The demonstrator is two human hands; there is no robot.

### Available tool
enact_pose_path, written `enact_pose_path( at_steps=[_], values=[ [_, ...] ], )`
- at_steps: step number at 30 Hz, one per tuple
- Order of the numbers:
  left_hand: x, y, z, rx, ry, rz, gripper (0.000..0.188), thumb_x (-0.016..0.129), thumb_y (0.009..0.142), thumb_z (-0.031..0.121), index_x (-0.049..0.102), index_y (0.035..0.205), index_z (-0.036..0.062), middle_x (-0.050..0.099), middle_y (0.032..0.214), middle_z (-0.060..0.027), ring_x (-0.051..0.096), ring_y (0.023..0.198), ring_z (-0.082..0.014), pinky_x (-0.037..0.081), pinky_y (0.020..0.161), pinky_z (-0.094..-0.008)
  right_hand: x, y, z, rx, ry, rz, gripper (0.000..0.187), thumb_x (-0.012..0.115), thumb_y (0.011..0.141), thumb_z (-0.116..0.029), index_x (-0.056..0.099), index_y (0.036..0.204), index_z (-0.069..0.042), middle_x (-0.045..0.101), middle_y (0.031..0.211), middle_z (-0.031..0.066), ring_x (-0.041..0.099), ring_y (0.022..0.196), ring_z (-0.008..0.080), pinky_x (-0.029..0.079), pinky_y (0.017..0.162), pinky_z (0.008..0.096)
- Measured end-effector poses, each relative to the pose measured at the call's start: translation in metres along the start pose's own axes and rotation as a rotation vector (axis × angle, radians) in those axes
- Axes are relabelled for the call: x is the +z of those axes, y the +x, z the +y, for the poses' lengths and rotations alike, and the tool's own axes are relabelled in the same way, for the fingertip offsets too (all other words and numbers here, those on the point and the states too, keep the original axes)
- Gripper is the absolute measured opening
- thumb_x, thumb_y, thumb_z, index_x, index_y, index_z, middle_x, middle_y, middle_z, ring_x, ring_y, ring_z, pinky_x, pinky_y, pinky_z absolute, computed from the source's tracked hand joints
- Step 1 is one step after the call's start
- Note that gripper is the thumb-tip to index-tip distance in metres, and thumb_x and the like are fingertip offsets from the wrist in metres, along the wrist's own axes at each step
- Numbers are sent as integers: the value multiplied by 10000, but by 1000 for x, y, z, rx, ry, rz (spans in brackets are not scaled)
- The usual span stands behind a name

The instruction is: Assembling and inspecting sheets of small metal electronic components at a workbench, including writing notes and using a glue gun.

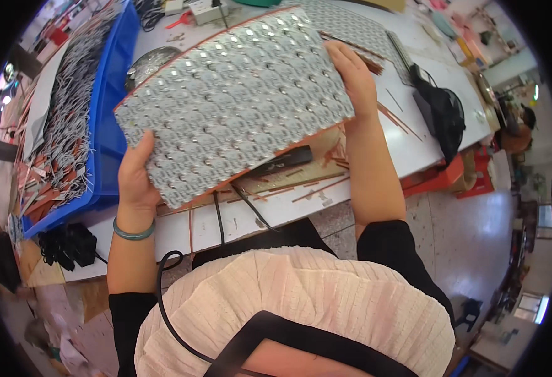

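Observation:
A large rectangular sheet (238, 107) is held up over the table, tilted, its right end farther from me. It is silver-grey with rows of small shiny bumps and thin reddish-orange edges; its exact kind cannot be told. Gripping its left end is my left hand (139, 173), thumb on the upper face and fingers hidden beneath. My right hand (356, 78) closes on the right end, fingers over the edge. Below the sheet, partly covered, lie a dark flat tool (285, 160) and reddish-brown strips (317, 190).
On the left stands a blue bin (109, 125) filled with grey and reddish strips (69, 119). A shiny round dish (153, 63) sits behind the sheet. More bumpy sheets (357, 28) lie at the back of the white table (408, 147). A black bag (439, 113) rests at its right edge.

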State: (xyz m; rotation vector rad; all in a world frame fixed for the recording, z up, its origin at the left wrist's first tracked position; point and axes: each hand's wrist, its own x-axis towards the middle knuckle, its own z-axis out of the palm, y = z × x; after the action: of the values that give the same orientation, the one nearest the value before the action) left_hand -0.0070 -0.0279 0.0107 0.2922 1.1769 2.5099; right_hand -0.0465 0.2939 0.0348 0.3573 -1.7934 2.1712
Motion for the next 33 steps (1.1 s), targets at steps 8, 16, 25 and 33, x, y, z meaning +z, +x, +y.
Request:
enact_pose_path(
  at_steps=[8, 16, 25, 33],
  values=[
    [27, -31, 41, 584, -97, 208, 382, 469, 913, 185, 451, 1222, -39, 540, 1199, -138, 539, 1079, -247, 414, 946, -383, -41, -29, -22, 28, -19, 189, 175, 524, 899, -156, 602, 965, -14, 641, 844, 89, 598, 672, 113, 464, 579, 206],
    [-2, -125, 50, 899, 410, 563, 503, 520, 798, -1, 388, 1283, -3, 506, 1212, -131, 525, 1074, -239, 385, 963, -392, 100, 13, 32, 353, -638, -394, 298, 651, 804, -315, 584, 828, -26, 615, 741, 59, 579, 637, 93, 464, 549, 227],
    [-18, -175, -9, 459, 223, 552, 475, 558, 755, -60, 439, 1215, -48, 553, 1136, -114, 541, 1042, -213, 419, 902, -333, 140, 45, 115, 307, -1360, -93, 716, 711, 617, -425, 460, 1083, 56, 639, 940, 216, 622, 907, 361, 484, 787, 416],
    [-24, -185, -19, 373, 178, 498, 458, 551, 768, -50, 437, 1211, -35, 554, 1130, -115, 550, 1029, -199, 426, 894, -320, 97, 60, 131, 178, -651, 230, 702, 801, 531, -250, 552, 1061, 136, 622, 962, 203, 628, 840, 239, 495, 740, 312]
  ],
)
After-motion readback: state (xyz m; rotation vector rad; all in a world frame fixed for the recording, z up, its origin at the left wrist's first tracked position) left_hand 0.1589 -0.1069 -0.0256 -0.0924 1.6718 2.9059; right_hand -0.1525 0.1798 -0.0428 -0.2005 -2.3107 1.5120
